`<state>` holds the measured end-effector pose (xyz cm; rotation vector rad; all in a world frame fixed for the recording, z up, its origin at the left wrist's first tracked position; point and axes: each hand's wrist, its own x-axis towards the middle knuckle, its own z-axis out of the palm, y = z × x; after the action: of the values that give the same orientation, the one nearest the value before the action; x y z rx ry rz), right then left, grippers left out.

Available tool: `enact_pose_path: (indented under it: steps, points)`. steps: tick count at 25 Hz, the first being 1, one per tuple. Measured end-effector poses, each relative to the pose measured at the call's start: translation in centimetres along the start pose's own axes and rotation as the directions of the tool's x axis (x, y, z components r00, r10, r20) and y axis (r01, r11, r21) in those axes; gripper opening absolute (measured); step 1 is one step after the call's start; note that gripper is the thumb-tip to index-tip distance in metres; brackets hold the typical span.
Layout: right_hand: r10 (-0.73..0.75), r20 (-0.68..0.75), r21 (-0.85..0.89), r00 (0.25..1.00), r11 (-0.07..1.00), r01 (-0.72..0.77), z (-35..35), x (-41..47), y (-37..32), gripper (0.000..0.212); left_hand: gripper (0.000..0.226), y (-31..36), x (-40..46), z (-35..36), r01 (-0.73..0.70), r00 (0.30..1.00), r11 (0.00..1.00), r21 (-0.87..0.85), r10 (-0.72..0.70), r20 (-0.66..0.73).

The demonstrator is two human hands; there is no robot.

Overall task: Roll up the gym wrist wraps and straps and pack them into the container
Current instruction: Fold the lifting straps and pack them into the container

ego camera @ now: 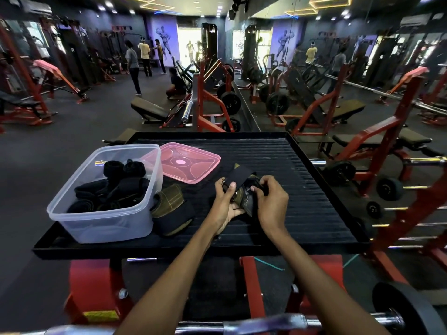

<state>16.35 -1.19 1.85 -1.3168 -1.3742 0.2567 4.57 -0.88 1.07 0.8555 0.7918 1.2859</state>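
- A black and olive fabric wrist wrap (244,189) is gripped between both hands above the middle of the black ribbed platform (302,189).
- The wrap is pinched by the curled fingers and thumb of the left hand (226,203) at its left end, where a black flap sticks up.
- The wrap's right end is clenched under the curled fingers of the right hand (272,201).
- How much of the wrap is rolled cannot be told, as it is partly hidden by the hands.
- A loosely rolled olive and black strap (169,209) is seen lying just left of the hands, touching the clear plastic container (101,221).
- The container is set at the platform's front left corner, near its raised rim; several black rolled wraps (113,187) are held inside.
- A pink translucent lid (191,163) is laid flat behind the container.
- Bare ribbed surface is left to the right of the hands, up to the right rim.
- A chrome barbell (266,325) is cut off at the bottom edge.
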Motion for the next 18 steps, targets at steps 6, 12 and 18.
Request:
enact_pose_path:
  steps: [6, 12, 18]
  points:
    - [-0.028, 0.045, 0.001, 0.999, 1.0, 0.028, 0.1, 0.1, 0.4, 0.019, 0.018, 0.0, 0.5, -0.4, -0.006, 0.993, 0.997, 0.073, 0.015, -0.12]
    - [0.237, -0.04, 0.111, 0.971, 0.967, -0.231, 0.6, 1.8, -0.6, 0.034, 0.023, 0.0, 0.2, 0.0, -0.014, 1.0, 0.992, 0.127, 0.017, -0.024]
    - [0.347, 0.173, -0.124, 0.922, 0.936, -0.329, 1.1, 3.2, 2.5, 0.022, 0.014, -0.1, 0.3, -0.4, 0.058, 0.996, 0.996, -0.062, -0.063, -0.069]
